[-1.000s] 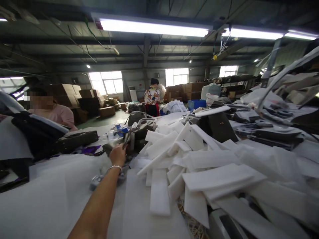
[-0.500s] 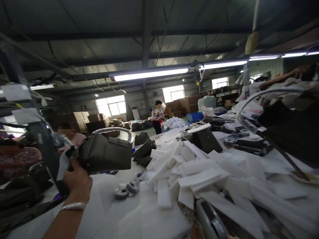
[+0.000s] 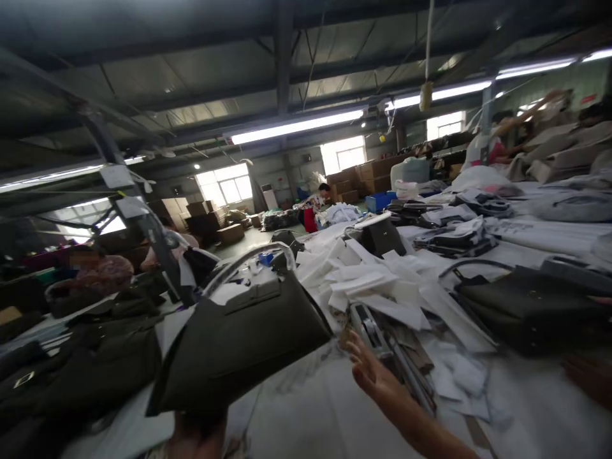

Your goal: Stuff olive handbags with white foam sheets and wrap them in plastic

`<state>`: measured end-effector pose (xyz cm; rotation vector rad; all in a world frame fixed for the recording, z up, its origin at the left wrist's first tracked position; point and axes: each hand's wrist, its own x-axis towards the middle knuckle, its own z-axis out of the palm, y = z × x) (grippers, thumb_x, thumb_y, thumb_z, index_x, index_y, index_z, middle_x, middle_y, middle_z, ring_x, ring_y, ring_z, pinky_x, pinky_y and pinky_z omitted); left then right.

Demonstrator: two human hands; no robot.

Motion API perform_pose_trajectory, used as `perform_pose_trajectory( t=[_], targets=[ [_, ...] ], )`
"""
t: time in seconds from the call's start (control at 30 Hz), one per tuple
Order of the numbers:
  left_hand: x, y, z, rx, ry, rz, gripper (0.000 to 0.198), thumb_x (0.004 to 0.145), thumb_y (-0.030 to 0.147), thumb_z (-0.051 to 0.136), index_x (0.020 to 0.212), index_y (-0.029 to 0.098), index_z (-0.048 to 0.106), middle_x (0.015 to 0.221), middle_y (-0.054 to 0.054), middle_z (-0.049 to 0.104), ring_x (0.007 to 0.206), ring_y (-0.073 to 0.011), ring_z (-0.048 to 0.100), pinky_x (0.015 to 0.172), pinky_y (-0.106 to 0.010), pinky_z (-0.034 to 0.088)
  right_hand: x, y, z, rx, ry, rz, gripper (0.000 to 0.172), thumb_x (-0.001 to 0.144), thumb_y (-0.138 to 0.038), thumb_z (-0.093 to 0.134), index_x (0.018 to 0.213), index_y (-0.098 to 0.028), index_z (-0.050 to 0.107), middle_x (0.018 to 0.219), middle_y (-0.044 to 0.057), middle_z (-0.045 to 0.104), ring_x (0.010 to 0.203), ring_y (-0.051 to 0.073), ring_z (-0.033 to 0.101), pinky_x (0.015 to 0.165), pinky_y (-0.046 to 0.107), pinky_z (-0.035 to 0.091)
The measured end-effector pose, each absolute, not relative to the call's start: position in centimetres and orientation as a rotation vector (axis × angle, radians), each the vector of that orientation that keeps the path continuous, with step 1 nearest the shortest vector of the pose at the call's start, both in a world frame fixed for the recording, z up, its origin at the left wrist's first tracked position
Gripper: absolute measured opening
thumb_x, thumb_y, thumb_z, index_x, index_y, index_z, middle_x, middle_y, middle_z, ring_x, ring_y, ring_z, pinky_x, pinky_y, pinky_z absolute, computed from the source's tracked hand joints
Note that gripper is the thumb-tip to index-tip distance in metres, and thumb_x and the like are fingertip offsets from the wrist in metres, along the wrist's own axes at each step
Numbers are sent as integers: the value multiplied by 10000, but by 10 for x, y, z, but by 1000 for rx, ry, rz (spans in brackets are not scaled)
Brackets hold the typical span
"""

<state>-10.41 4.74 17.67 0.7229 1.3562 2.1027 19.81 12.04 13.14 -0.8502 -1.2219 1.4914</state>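
A dark olive handbag [image 3: 243, 338] with a wrapped handle hangs tilted close in front of me, above the white table cover [image 3: 310, 408]. My left hand [image 3: 194, 437] is under the bag's lower edge and holds it up; its fingers are mostly hidden. My right hand [image 3: 368, 373] reaches forward with fingers stretched out and empty. It is just right of the bag's lower corner, beside a heap of flat strips [image 3: 396, 347].
A pile of white foam strips [image 3: 363, 280] lies behind the bag. Another dark handbag [image 3: 526, 306] rests at the right, more bags [image 3: 81, 363] at the left. A seated person [image 3: 95, 274] is at the left, and another person [image 3: 315, 207] bends near cardboard boxes [image 3: 363, 172].
My left hand took the olive handbag from the far table, lifted it and brought it close. My right hand has come into view. The view has swung right.
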Motion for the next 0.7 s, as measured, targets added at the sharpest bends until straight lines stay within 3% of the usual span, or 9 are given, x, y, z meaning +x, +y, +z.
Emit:
perform_pose_trajectory(
  t=[0.07, 0.17, 0.27, 0.33, 0.47, 0.6, 0.7],
  targets=[
    [-89, 19, 154, 635, 1369, 2065, 467, 774, 621, 675, 1188, 405, 665, 1028, 15, 761, 1094, -248, 676, 896, -384, 598, 190, 97, 113, -758, -1038, 1715, 851, 772, -742, 643, 1469, -291, 460, 1511, 120, 476, 1357, 318, 483, 1136, 521, 352],
    [-70, -17, 120, 417, 1294, 1988, 455, 820, 603, 640, 1226, 396, 652, 1058, -5, 754, 1101, -234, 674, 927, -356, 583, 189, 59, 99, -619, -875, 1935, 719, 836, -760, 535, 1348, -259, 594, 1398, 111, 593, 1290, 305, 545, 1111, 517, 394],
    [-54, -50, 88, 116, 1256, 1903, 346, 945, 500, 513, 1231, 356, 645, 1065, -1, 751, 1101, -178, 672, 942, -302, 567, 195, 26, 88, -713, -897, 1886, 661, 825, -636, 674, 1381, -298, 556, 1400, 85, 593, 1298, 304, 536, 1106, 520, 412],
    [-50, -71, 69, -22, 1279, 1851, 288, 976, 430, 494, 1177, 317, 668, 1077, -3, 747, 1122, -158, 661, 939, -277, 563, 202, 6, 74, -840, -907, 1855, 730, 776, -561, 767, 1417, -324, 511, 1448, 81, 550, 1307, 314, 527, 1088, 523, 434],
    [-56, -110, 33, -29, 1317, 1657, 235, 895, 425, 637, 1037, 255, 715, 1125, -40, 736, 1160, -222, 648, 967, -349, 561, 218, -24, 42, -990, -767, 1943, 715, 794, -577, 739, 1411, -287, 523, 1442, 98, 559, 1309, 315, 532, 1081, 489, 449],
    [-62, -125, 5, 149, 1384, 1517, 384, 755, 499, 756, 1080, 298, 711, 1185, -53, 711, 1207, -285, 615, 965, -406, 563, 222, -27, 30, -982, -615, 2011, 687, 815, -661, 660, 1354, -242, 586, 1387, 100, 610, 1299, 313, 544, 1101, 461, 433],
    [-59, -113, 2, 328, 1475, 1462, 362, 833, 534, 691, 1162, 387, 656, 1251, -46, 661, 1200, -270, 602, 915, -405, 573, 213, -16, 28, -952, -533, 2025, 685, 802, -696, 646, 1306, -232, 626, 1298, 101, 673, 1262, 314, 578, 1082, 452, 455]
  ],
)
